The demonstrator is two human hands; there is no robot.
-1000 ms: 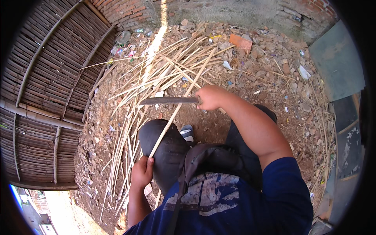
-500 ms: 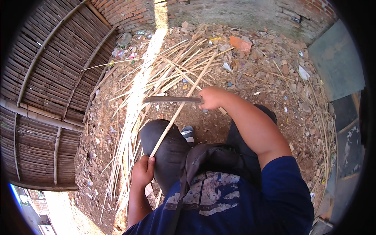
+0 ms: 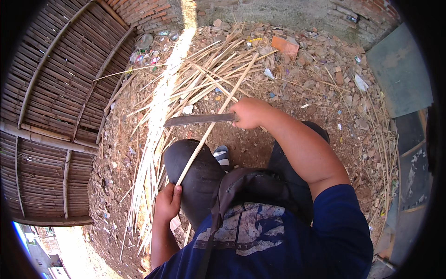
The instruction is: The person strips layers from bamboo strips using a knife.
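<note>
My left hand [image 3: 167,203] is closed around the near end of a long pale bamboo strip [image 3: 200,145]. The strip slants up and away to the right across my left knee, its far end over the pile of strips. In my right hand [image 3: 249,113] is the handle of a machete [image 3: 197,120], mostly hidden by the fingers. The long dark blade points left and crosses over the strip about midway along it. Whether the edge touches the strip, I cannot tell.
Loose bamboo strips [image 3: 197,79] lie heaped ahead and to the left, partly in bright sun. Rubble and litter cover the ground, with an orange tile piece [image 3: 285,47]. A bamboo slat wall [image 3: 51,69] stands left, a brick wall [image 3: 278,16] ahead, and greenish panels [image 3: 400,69] right.
The machete's tip has swung slightly down and toward me, so the blade now tilts. My right hand has shifted slightly left. My left hand keeps hold of the strip, almost unmoved.
</note>
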